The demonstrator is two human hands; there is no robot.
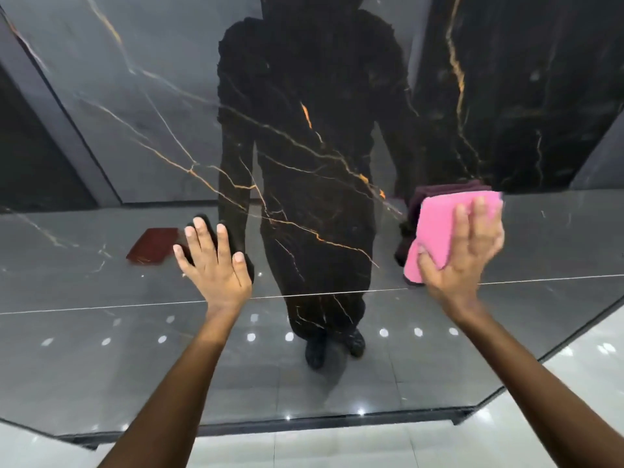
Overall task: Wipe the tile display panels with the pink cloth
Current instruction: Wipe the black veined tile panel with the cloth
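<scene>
A glossy black tile display panel (pixel 141 136) with gold and orange veins fills the view in front of me. My right hand (pixel 464 251) presses a folded pink cloth (pixel 439 228) flat against the panel at the right, fingers spread over it. My left hand (pixel 212 261) rests flat on the panel at the left, fingers apart, holding nothing. A thin horizontal joint (pixel 101 307) crosses the panel just below both hands. The polished surface mirrors my dark figure, both hands and the cloth.
The panel's dark bottom edge (pixel 304 422) meets a pale tiled floor (pixel 337 447). A second dark veined panel (pixel 523 96) stands at the right. A grey frame strip (pixel 57 116) borders the left. A reddish-brown rectangle (pixel 153 246) shows as a reflection.
</scene>
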